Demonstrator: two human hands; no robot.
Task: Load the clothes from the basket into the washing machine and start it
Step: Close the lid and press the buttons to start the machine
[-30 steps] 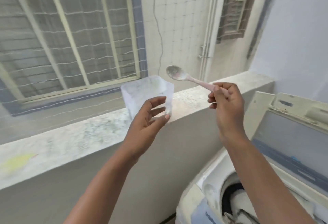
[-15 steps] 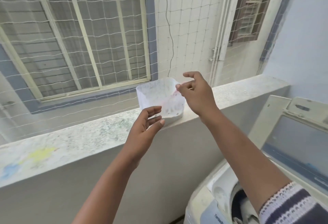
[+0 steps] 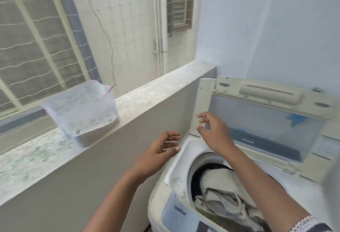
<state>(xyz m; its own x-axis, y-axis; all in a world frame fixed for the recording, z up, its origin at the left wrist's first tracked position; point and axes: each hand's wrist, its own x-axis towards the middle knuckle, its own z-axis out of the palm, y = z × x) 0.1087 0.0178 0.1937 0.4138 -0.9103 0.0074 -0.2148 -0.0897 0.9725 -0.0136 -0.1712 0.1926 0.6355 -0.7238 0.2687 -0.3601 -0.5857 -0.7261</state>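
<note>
A white top-loading washing machine stands at the lower right with its lid raised. Grey and dark clothes fill its drum. My left hand hovers open just left of the drum's rim, holding nothing. My right hand is open in front of the raised lid's left edge, fingers spread, not clearly touching it. A translucent plastic tub rests on the marble ledge, with a pink spoon handle sticking out of it.
The grey parapet wall under the ledge runs close along the machine's left side. Behind the ledge hangs a net in front of a window and tiled wall. A pale blue wall stands behind the machine.
The spoon went into the tub and the tub was set down on the ledge. Both hands let go and moved right and down, over the washing machine. The view swung right.
</note>
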